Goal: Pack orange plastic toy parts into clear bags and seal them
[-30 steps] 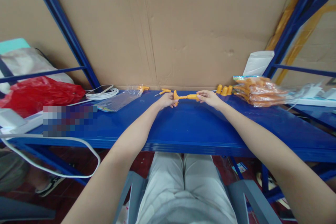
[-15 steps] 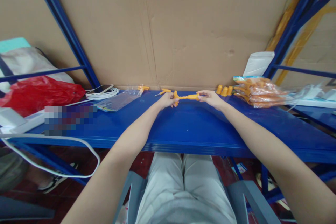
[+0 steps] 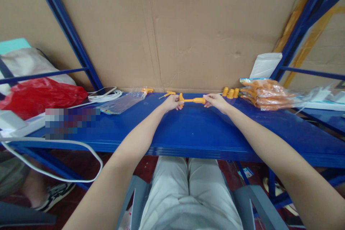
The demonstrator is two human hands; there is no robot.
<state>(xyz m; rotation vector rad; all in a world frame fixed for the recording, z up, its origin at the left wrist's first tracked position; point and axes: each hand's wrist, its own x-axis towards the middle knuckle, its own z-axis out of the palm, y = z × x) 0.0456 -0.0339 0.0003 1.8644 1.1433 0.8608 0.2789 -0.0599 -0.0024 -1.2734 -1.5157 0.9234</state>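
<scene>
Well, your left hand [image 3: 170, 103] pinches the yellow piece [image 3: 198, 100] by its crosspiece [image 3: 181, 97], your right hand [image 3: 216, 101] its thicker end [image 3: 201, 100]; best hold both ends in line, unforced.

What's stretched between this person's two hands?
A yellow-orange item with a ridged stretch spans the gap, its ends at the left hand and right hand; the head view shows it.
</scene>
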